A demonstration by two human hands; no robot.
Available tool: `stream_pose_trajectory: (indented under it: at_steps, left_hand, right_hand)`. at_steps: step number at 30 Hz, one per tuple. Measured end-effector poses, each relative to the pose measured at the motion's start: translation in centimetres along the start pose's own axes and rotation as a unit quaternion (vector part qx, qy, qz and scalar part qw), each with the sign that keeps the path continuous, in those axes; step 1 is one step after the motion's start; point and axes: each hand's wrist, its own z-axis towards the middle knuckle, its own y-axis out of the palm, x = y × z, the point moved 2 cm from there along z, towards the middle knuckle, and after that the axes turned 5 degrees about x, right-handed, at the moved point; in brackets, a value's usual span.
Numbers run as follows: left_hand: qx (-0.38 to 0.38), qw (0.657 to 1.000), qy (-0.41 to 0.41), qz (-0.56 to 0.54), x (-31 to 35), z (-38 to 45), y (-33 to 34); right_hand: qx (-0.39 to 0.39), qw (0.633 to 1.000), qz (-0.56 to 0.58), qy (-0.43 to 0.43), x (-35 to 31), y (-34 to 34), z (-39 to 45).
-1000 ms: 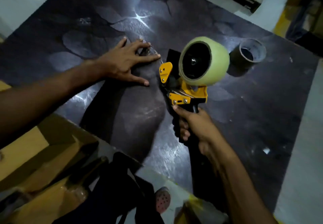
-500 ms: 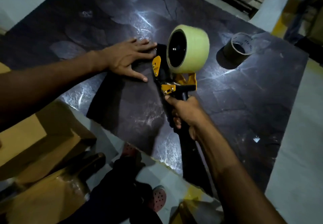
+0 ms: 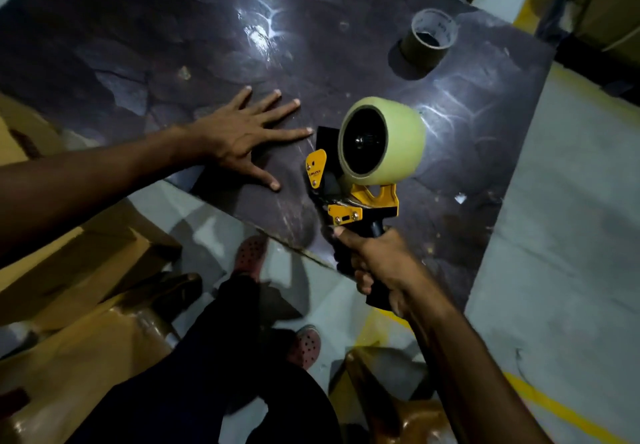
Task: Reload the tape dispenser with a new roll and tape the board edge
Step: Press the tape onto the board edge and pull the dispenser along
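head view: right hand grip holding tape dispenser; left hand splayed flat on board.

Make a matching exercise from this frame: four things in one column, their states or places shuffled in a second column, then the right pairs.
Things:
1. left hand
2. right hand
3. new roll
4. empty core

States or places:
A. standing on the board's far side
B. mounted on the dispenser
C. flat on the board, fingers spread
D. wrapped around the dispenser's handle

The board is the dark panel; the dispenser is yellow and black.

Pairs: 1-C, 2-D, 3-B, 4-A
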Motion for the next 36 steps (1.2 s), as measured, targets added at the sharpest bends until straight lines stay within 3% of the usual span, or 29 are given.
stream_pose_trajectory:
  at_steps: [24, 36]
  left_hand:
    - [0.025, 0.993, 0.115, -0.002, 12.5, -5.1, 2.9]
    - [0.02, 0.992, 0.121, 0.014, 14.9, -5.5, 3.5]
  right_hand:
    - [0.042, 0.999, -0.026, 0.004, 9.0, -4.2, -7.5]
    - [0.042, 0.997, -0.064, 0.014, 11.8, -6.2, -8.9]
